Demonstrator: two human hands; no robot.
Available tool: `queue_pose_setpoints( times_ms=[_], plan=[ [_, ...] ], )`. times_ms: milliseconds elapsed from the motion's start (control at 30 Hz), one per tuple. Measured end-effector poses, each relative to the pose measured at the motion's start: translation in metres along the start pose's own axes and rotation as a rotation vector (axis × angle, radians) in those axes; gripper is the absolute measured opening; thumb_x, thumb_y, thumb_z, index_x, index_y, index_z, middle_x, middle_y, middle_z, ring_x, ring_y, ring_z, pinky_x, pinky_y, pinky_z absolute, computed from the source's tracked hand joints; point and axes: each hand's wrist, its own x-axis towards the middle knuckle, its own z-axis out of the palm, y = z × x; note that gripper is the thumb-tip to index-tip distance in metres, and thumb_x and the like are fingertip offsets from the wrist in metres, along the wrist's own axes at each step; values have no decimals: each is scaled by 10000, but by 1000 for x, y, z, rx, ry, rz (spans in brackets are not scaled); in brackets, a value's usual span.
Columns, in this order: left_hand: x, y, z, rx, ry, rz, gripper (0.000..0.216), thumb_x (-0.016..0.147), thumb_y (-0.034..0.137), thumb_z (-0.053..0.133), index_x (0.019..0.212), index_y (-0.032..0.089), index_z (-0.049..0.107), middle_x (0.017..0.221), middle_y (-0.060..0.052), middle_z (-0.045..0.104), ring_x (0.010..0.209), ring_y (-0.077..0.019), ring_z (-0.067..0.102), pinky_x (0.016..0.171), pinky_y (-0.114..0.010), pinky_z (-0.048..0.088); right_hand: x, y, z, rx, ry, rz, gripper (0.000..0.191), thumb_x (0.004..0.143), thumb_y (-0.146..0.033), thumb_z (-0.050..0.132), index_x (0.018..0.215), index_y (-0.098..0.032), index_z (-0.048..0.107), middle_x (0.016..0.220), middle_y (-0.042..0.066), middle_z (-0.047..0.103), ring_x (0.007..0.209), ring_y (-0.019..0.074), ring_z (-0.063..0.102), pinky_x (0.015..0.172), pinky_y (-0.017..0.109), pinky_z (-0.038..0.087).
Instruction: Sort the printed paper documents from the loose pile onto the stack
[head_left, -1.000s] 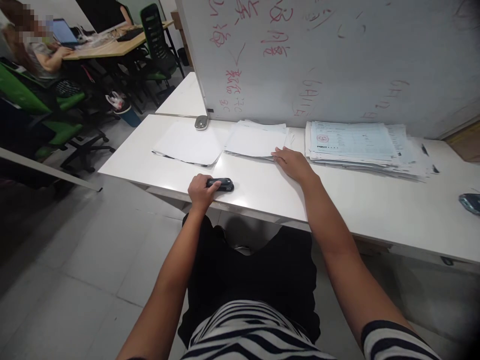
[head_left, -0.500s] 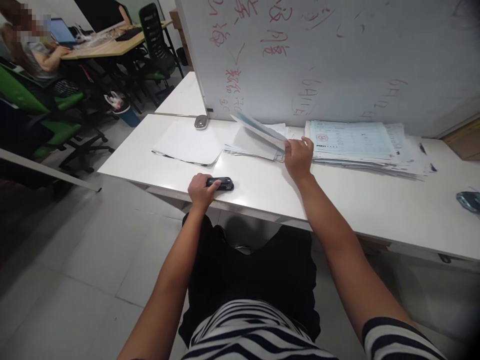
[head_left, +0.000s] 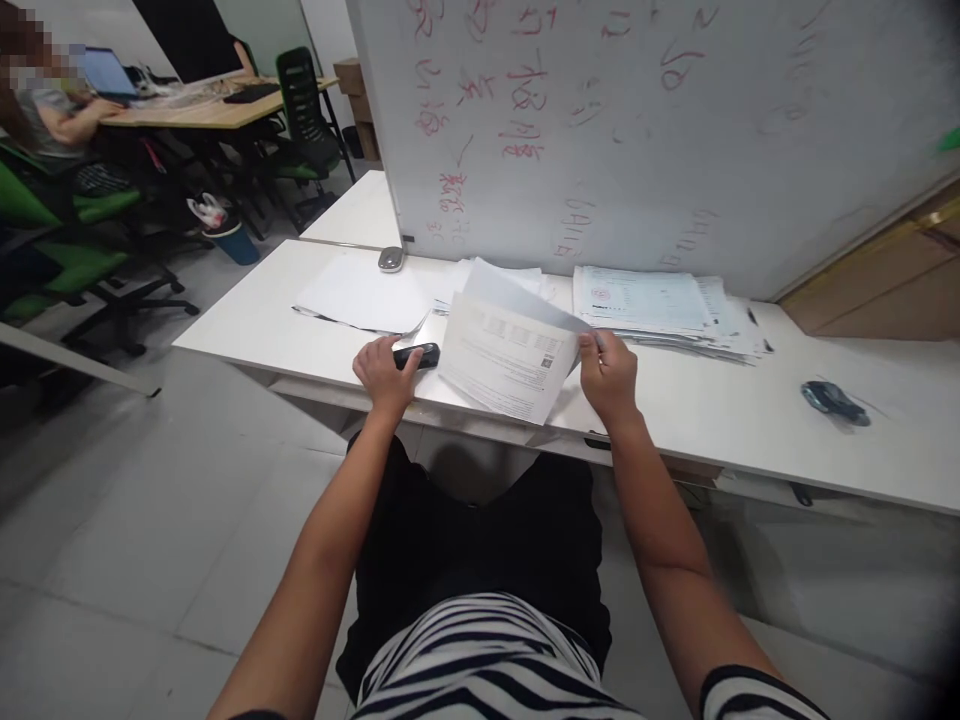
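My left hand [head_left: 384, 372] rests closed on a black stapler [head_left: 417, 356] near the front edge of the white table [head_left: 697, 420]. My right hand [head_left: 607, 368] pinches the right corner of a few printed sheets [head_left: 510, 350], held tilted just above the table between the two hands. Behind them lies the middle pile of white papers [head_left: 517, 278].
A loose white sheet [head_left: 360, 292] lies at the left, a thick stack of printed forms [head_left: 660, 305] at the right. A dark object [head_left: 832, 398] sits far right. A whiteboard [head_left: 600, 120] stands behind the table. Another person sits at a desk [head_left: 187, 105] far left with green chairs.
My right hand lifted sheets off the middle pile and brought them toward me, beside the stapler. My left hand stayed on the stapler. The camera view shifted slightly.
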Motion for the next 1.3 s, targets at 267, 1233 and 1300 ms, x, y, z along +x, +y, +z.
queue_pose_setpoints(
  times_ms=[267,1233,1300],
  plan=[
    [-22,56,-9,-436,-247,144,702,753,522,654,1333,209,411,1391,-162,442,1319,-287,374,1071,-442,304,-17,3,-23,-15,9,-63,449,959,-504,265,848,-227,601,777,75,651,766,217,614,707,341,474],
    [-27,89,-17,-1102,-590,-351,486,717,427,707,1124,197,573,1130,-80,658,1025,-209,620,885,-338,483,-54,-9,10,760,-50,544,323,748,-527,641,877,-239,576,882,31,695,877,223,650,829,409,517],
    [-26,85,-15,-1119,-682,-338,456,716,431,706,1089,183,623,1114,-79,676,1023,-226,624,899,-359,479,-55,-10,10,736,-21,542,324,744,-527,645,880,-239,586,864,29,695,849,219,648,796,396,526]
  ],
)
